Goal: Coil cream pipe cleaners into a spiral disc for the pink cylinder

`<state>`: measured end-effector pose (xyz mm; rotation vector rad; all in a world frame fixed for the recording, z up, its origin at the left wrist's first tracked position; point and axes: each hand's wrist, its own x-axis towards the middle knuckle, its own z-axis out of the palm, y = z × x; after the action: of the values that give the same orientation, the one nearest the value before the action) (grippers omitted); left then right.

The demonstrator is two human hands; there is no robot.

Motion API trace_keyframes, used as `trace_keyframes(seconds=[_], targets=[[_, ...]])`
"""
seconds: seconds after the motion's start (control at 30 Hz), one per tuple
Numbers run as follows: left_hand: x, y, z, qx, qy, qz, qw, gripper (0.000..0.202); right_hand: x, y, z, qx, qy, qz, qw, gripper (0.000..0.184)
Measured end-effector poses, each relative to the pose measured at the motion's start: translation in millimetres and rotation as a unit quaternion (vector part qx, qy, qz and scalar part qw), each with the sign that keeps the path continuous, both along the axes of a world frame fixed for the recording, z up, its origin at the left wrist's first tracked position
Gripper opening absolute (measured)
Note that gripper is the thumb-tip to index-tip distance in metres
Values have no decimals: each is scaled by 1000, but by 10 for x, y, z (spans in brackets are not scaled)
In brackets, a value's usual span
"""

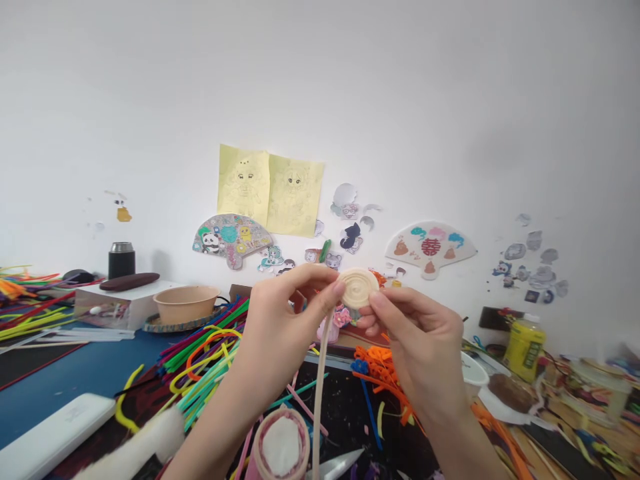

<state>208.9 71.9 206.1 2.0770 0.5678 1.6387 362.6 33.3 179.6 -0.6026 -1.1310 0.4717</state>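
Note:
Both my hands are raised in front of me and pinch a cream pipe-cleaner coil [359, 287], a flat spiral disc held upright. My left hand [290, 313] grips its left edge with thumb and fingers closed. My right hand [415, 340] pinches its right edge from below. The coil's loose cream tail [320, 387] hangs straight down between my wrists to the cluttered table.
Heaps of coloured pipe cleaners [210, 353] cover the table, with an orange bunch [383, 373] under my right hand. A pink tape roll [280, 443], a tan bowl [186, 303], a black flask [121, 259], a white case [55, 433] and a yellow bottle [523, 343] stand around. Paper fans and stickers hang on the wall.

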Motion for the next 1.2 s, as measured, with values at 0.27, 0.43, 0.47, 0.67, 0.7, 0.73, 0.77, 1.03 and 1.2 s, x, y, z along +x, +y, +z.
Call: trace_keyframes(seconds=[0.27,0.43,0.47,0.67,0.7,0.73,0.77,1.03,1.2], targets=[[-64,-18,64,8,56,-7,998,14,273,71,33,-83,-98,81,988,28],[-41,-41,46,66,82,26,994,12,276,2,50,-67,-80,77,992,32],[-35,-41,41,80,89,26,993,12,258,-16,60,-65,-80,64,993,29],[-24,-33,28,144,113,23,983,11,201,-55,94,-85,-72,49,993,16],[-24,-30,26,149,117,22,982,10,203,-51,95,-87,-67,53,993,15],[-23,-26,23,153,121,23,981,10,204,-47,96,-88,-61,58,993,15],[-22,-23,19,157,123,25,980,9,206,-43,98,-91,-57,65,992,15],[-10,-37,3,163,102,19,981,10,249,-56,104,-115,-32,132,984,28],[-9,-25,3,102,76,7,992,11,226,-66,97,-104,-77,112,985,16]])
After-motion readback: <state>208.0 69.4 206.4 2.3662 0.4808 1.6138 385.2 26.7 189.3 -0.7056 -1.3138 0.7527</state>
